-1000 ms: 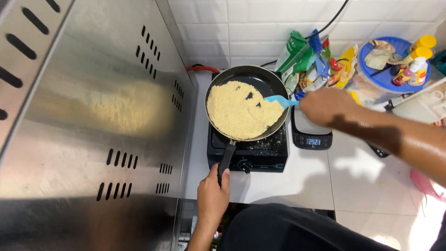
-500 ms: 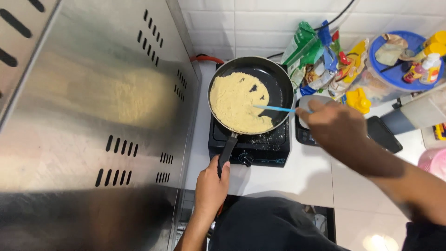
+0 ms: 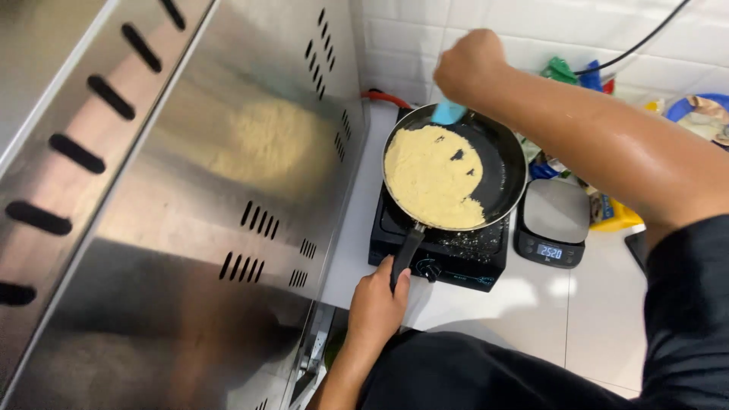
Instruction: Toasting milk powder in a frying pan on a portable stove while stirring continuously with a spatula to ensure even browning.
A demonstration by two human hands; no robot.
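your right hand [image 3: 471, 64] has moved from the pan's right side to its far rim, fist closed round the blue silicone spatula [image 3: 448, 112]; its handle is hidden in the fist. your left hand [image 3: 377, 304] still grips the handle of the round black frying pan [image 3: 497, 163] w/ pale yellow batter [image 3: 429, 178], on the black single-burner stove [image 3: 444, 254]. small grey digital scale [image 3: 553, 228] just beside; packets behind your arm are hard to make out.

A white tiled floor [image 3: 600, 319] is seen, on which a black portable stove [image 3: 444, 250] is set. Just to its right a small digital kitchen scale [image 3: 553, 222] is placed, with food packets [image 3: 607, 209] beside it near the wall.
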